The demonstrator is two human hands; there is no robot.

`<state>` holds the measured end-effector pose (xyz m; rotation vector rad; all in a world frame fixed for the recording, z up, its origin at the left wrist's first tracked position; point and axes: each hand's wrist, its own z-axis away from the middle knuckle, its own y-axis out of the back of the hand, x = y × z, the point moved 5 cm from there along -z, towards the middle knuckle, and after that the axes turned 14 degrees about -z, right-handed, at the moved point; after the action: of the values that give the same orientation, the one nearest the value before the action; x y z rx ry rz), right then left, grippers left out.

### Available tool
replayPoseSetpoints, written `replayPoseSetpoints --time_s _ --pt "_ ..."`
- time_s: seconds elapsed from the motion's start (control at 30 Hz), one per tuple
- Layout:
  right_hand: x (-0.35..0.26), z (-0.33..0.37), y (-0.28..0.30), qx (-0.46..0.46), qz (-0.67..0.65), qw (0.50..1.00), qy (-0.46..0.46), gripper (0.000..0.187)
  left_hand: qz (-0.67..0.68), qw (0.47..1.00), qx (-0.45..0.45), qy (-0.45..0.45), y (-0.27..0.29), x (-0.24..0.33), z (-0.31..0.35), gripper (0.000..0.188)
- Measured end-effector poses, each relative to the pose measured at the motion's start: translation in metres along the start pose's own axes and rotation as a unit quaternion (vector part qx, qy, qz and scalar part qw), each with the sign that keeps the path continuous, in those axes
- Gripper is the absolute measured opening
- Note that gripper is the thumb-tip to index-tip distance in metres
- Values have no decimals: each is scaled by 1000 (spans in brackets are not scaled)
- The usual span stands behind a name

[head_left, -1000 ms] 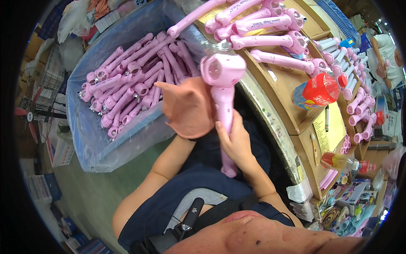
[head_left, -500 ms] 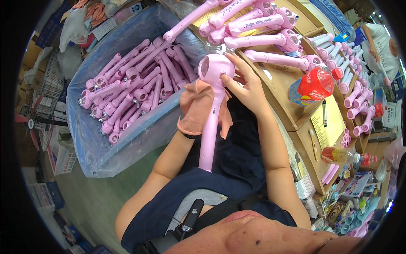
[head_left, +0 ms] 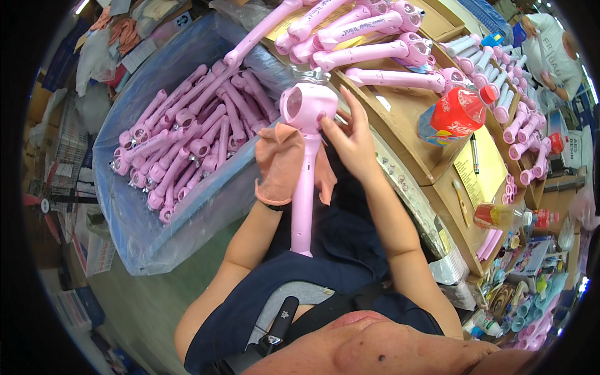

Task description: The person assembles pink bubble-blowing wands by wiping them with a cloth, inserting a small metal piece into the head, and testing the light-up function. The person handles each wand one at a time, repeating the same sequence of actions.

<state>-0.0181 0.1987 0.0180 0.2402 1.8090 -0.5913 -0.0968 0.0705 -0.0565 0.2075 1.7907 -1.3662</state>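
In front of my chest stands a pink toy wand (head_left: pixel 303 203) with a round, windowed head and a silvery top; its handle points down toward my dark top. A peach-coloured cloth (head_left: pixel 278 165) hangs about the wand's neck and covers my left hand, whose fingers are hidden. Through this cloth my left hand holds the wand just below its head. Beside the head's right side is my right hand (head_left: pixel 355 142), fingers apart and stretched upward, with the thumb at a small spot on the pink shell.
At left, a blue plastic-lined bin (head_left: pixel 181 240) contains many pink wands. More wands (head_left: pixel 369 57) lie on the cardboard-topped table (head_left: pixel 415 159) at right, near a red-labelled bottle (head_left: pixel 453 119), a yellow sheet (head_left: pixel 481 162) and a pen. Another person (head_left: pixel 553 56) stands at far right.
My right hand's fingers have come away from the top of the wand's head and straightened, while the thumb stays near its side. The view has shifted slightly.
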Motion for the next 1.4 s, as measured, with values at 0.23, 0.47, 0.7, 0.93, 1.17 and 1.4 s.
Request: replayPoseSetpoints --time_s 0.23,0.47,0.7,0.93,1.17,1.4 --pt "28 132 -23 -105 157 982 -11 75 -773 631 -30 -56 -19 -10 18 42" --pt "46 170 -30 -272 -536 691 -402 55 -677 685 80 -257 -36 -69 10 106" --pt "-46 138 58 -167 232 958 -11 31 -631 735 112 -223 -62 -38 10 60" --pt "-95 128 243 122 499 818 -259 43 -776 593 38 -212 -62 14 41 55" --pt "-82 154 255 103 433 845 -296 51 -868 424 94 -240 -48 50 54 49" --pt "-103 128 291 169 571 795 -116 54 -855 418 204 -230 -35 101 49 49"
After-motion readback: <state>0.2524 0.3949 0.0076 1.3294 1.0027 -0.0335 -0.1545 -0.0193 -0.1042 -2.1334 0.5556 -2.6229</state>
